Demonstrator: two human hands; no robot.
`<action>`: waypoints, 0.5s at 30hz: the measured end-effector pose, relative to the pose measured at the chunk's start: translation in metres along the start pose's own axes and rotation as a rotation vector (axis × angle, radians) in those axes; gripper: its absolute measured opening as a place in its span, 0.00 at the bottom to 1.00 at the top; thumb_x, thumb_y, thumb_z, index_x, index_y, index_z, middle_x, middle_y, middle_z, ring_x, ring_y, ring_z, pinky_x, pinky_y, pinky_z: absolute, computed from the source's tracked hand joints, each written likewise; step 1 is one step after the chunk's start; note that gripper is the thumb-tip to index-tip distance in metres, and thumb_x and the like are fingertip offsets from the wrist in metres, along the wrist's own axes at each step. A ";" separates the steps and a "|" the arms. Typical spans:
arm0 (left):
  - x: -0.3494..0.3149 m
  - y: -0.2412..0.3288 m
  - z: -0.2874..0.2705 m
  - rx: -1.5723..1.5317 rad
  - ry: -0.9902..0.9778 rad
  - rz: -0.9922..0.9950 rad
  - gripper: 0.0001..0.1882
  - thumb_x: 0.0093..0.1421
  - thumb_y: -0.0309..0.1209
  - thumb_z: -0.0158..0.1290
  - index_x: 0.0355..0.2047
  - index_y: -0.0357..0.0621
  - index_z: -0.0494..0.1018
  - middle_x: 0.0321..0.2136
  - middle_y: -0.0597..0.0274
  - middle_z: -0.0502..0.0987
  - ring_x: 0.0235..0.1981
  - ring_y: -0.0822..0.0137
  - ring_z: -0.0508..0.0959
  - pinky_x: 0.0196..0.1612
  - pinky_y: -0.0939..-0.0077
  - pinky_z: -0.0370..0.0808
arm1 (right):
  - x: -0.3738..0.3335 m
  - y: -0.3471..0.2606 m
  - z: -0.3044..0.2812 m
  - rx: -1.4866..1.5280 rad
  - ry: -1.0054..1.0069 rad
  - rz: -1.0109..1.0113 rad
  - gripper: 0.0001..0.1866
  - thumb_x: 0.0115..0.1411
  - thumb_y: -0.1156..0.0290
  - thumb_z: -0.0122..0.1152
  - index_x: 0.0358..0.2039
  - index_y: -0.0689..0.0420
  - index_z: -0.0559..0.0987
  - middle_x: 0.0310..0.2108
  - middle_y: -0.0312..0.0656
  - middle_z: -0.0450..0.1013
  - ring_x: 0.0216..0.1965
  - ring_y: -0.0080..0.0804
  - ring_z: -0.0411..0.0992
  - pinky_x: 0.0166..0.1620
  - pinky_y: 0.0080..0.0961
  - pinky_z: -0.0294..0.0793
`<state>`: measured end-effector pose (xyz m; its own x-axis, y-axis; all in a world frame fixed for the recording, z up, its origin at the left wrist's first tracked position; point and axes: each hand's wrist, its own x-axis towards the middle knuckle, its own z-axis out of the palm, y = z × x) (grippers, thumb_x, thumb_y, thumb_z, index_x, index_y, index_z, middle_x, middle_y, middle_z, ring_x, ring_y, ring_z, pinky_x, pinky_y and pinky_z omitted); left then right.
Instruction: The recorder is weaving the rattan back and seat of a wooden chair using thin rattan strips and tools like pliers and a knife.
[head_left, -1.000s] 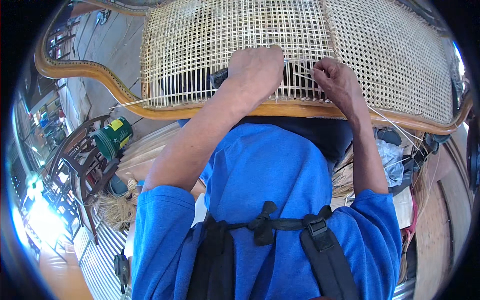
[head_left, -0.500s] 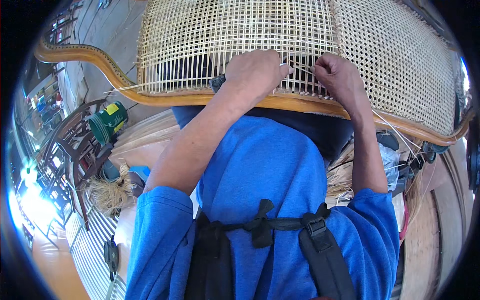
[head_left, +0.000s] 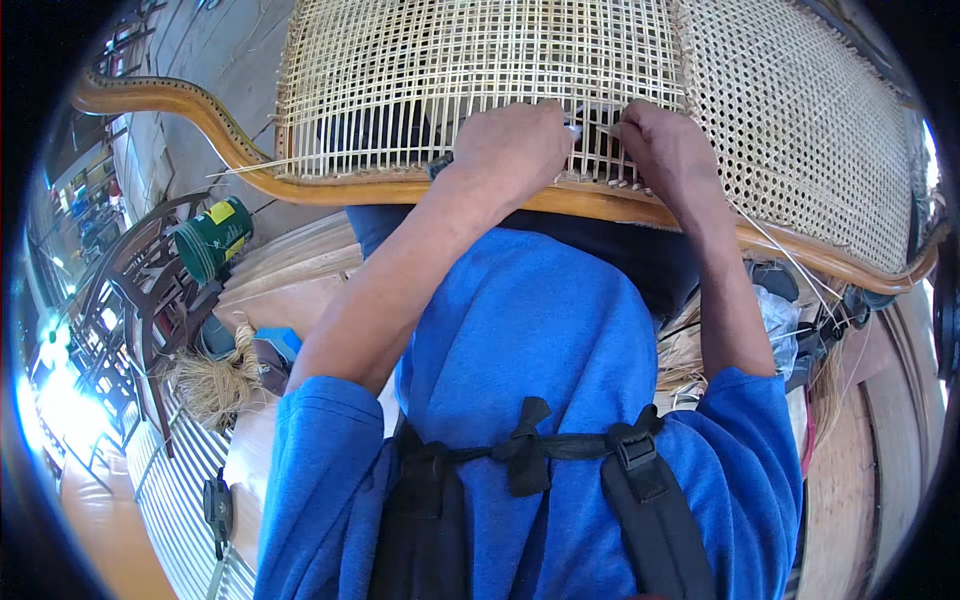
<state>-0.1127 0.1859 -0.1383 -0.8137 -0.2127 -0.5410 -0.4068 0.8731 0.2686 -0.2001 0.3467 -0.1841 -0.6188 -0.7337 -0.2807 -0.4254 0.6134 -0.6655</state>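
Note:
A woven cane panel (head_left: 380, 60) stretches across a curved, varnished wooden frame (head_left: 380, 190) in front of me. Its left section has an open square weave, while the right section (head_left: 800, 130) shows a denser pattern with small holes. My left hand (head_left: 512, 145) is closed over the lower edge of the open weave; a small whitish bit shows at its fingertips, too small to name. Just to its right, my right hand (head_left: 668, 150) is closed in a pinch, with a thin cane strand (head_left: 604, 129) at its fingertips. Loose strand ends (head_left: 780, 245) hang over the rail beside my right forearm.
At left, a green container (head_left: 214, 240) lies tilted near dark wooden chair frames (head_left: 140, 275). A bundle of pale fibre (head_left: 215, 385) sits below it. Wooden boards (head_left: 840, 480) and a clear plastic bag (head_left: 775, 325) are at right.
My right hand has shifted slightly left and up along the weave, closer to my left hand. The strand that ran between the hands shows less now. My left hand stays nearly in place.

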 end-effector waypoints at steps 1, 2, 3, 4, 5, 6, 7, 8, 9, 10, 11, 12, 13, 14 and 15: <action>0.001 0.002 -0.006 0.103 -0.003 0.045 0.16 0.57 0.41 0.47 0.27 0.39 0.73 0.24 0.47 0.77 0.28 0.49 0.78 0.32 0.55 0.74 | 0.001 -0.001 0.003 -0.020 0.049 -0.041 0.10 0.55 0.65 0.55 0.27 0.60 0.73 0.24 0.52 0.73 0.28 0.49 0.73 0.32 0.40 0.72; 0.002 0.004 -0.011 0.205 -0.006 0.091 0.14 0.57 0.37 0.47 0.27 0.38 0.73 0.24 0.48 0.77 0.28 0.50 0.79 0.31 0.55 0.74 | 0.001 0.000 0.002 -0.021 0.049 -0.040 0.10 0.55 0.65 0.55 0.27 0.60 0.73 0.24 0.52 0.73 0.28 0.49 0.73 0.32 0.40 0.72; 0.006 0.004 -0.014 0.239 -0.001 0.099 0.11 0.56 0.33 0.46 0.28 0.39 0.74 0.24 0.49 0.78 0.28 0.51 0.79 0.31 0.56 0.74 | 0.002 -0.001 -0.001 -0.009 0.006 -0.011 0.11 0.56 0.64 0.55 0.27 0.60 0.73 0.23 0.52 0.73 0.27 0.49 0.73 0.32 0.40 0.72; 0.009 0.006 -0.016 0.240 0.001 0.094 0.11 0.56 0.33 0.46 0.28 0.39 0.74 0.24 0.49 0.78 0.28 0.51 0.79 0.31 0.56 0.74 | 0.002 -0.001 -0.003 0.003 -0.036 0.018 0.11 0.57 0.64 0.54 0.26 0.59 0.74 0.23 0.52 0.73 0.27 0.48 0.73 0.31 0.40 0.72; 0.013 0.008 -0.017 0.286 -0.083 0.082 0.11 0.56 0.33 0.46 0.28 0.38 0.74 0.24 0.49 0.78 0.28 0.51 0.79 0.31 0.56 0.74 | 0.000 0.000 -0.001 0.036 -0.004 0.002 0.12 0.57 0.63 0.54 0.26 0.59 0.74 0.23 0.51 0.73 0.26 0.48 0.73 0.30 0.40 0.73; 0.014 0.009 -0.018 0.333 -0.170 0.077 0.12 0.56 0.33 0.46 0.29 0.38 0.74 0.24 0.49 0.78 0.28 0.51 0.79 0.31 0.57 0.74 | 0.000 -0.001 -0.002 0.037 -0.003 0.004 0.12 0.57 0.63 0.54 0.26 0.59 0.74 0.23 0.51 0.73 0.26 0.48 0.73 0.30 0.40 0.73; 0.013 0.009 -0.017 0.334 -0.171 0.079 0.12 0.56 0.33 0.46 0.29 0.38 0.74 0.24 0.49 0.78 0.28 0.51 0.79 0.31 0.57 0.74 | 0.001 -0.003 -0.004 0.010 -0.027 0.017 0.12 0.57 0.63 0.54 0.26 0.60 0.74 0.23 0.52 0.73 0.26 0.48 0.73 0.30 0.40 0.73; 0.011 0.007 -0.017 0.316 -0.164 0.078 0.13 0.57 0.35 0.46 0.29 0.39 0.74 0.25 0.49 0.78 0.29 0.51 0.79 0.32 0.57 0.74 | 0.002 -0.003 -0.005 -0.017 -0.052 0.030 0.12 0.57 0.63 0.54 0.26 0.60 0.75 0.23 0.52 0.73 0.27 0.48 0.73 0.31 0.39 0.73; 0.010 0.005 -0.016 0.298 -0.156 0.080 0.14 0.57 0.37 0.46 0.30 0.39 0.75 0.26 0.50 0.78 0.29 0.52 0.79 0.33 0.57 0.74 | 0.001 -0.001 -0.003 0.005 -0.017 0.003 0.12 0.56 0.63 0.55 0.26 0.60 0.75 0.23 0.52 0.73 0.27 0.49 0.73 0.32 0.40 0.72; 0.008 0.004 -0.015 0.298 -0.157 0.083 0.14 0.57 0.37 0.46 0.30 0.39 0.75 0.26 0.50 0.78 0.29 0.52 0.79 0.33 0.57 0.74 | 0.001 0.000 -0.003 0.004 -0.017 0.006 0.12 0.56 0.63 0.55 0.26 0.60 0.75 0.23 0.52 0.73 0.27 0.49 0.73 0.32 0.40 0.72; 0.007 0.003 -0.015 0.231 -0.124 0.076 0.15 0.58 0.40 0.46 0.30 0.40 0.75 0.26 0.50 0.78 0.30 0.52 0.79 0.33 0.57 0.74 | 0.001 0.000 -0.005 0.024 -0.035 0.024 0.12 0.56 0.63 0.54 0.27 0.60 0.75 0.23 0.52 0.72 0.27 0.50 0.73 0.32 0.40 0.72; 0.006 0.001 -0.013 0.163 -0.096 0.062 0.17 0.58 0.43 0.46 0.30 0.40 0.75 0.26 0.51 0.78 0.30 0.52 0.79 0.34 0.57 0.74 | 0.001 0.000 -0.006 0.048 -0.061 0.040 0.12 0.56 0.64 0.54 0.27 0.61 0.74 0.23 0.53 0.72 0.27 0.50 0.73 0.32 0.40 0.71; 0.006 -0.002 -0.012 0.162 -0.101 0.057 0.17 0.58 0.43 0.46 0.30 0.40 0.75 0.26 0.51 0.78 0.30 0.52 0.79 0.34 0.57 0.74 | 0.001 0.001 -0.005 0.052 -0.067 0.040 0.12 0.56 0.64 0.54 0.27 0.61 0.74 0.23 0.53 0.72 0.27 0.50 0.73 0.32 0.40 0.71; 0.006 -0.005 -0.011 0.154 -0.109 0.050 0.20 0.58 0.46 0.46 0.30 0.41 0.75 0.25 0.50 0.78 0.30 0.53 0.79 0.34 0.57 0.74 | 0.001 0.002 -0.004 0.069 -0.069 0.042 0.11 0.55 0.64 0.54 0.27 0.61 0.74 0.23 0.53 0.72 0.28 0.50 0.72 0.32 0.41 0.71; 0.007 -0.008 -0.010 0.147 -0.110 0.050 0.22 0.58 0.49 0.46 0.30 0.41 0.75 0.25 0.50 0.78 0.30 0.53 0.79 0.34 0.57 0.74 | 0.001 0.002 -0.005 0.082 -0.063 0.044 0.11 0.55 0.65 0.54 0.27 0.61 0.74 0.24 0.53 0.72 0.28 0.50 0.72 0.33 0.41 0.70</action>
<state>-0.1192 0.1734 -0.1360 -0.7778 -0.1254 -0.6159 -0.2955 0.9378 0.1824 -0.2049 0.3484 -0.1829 -0.5918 -0.7252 -0.3520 -0.3417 0.6212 -0.7052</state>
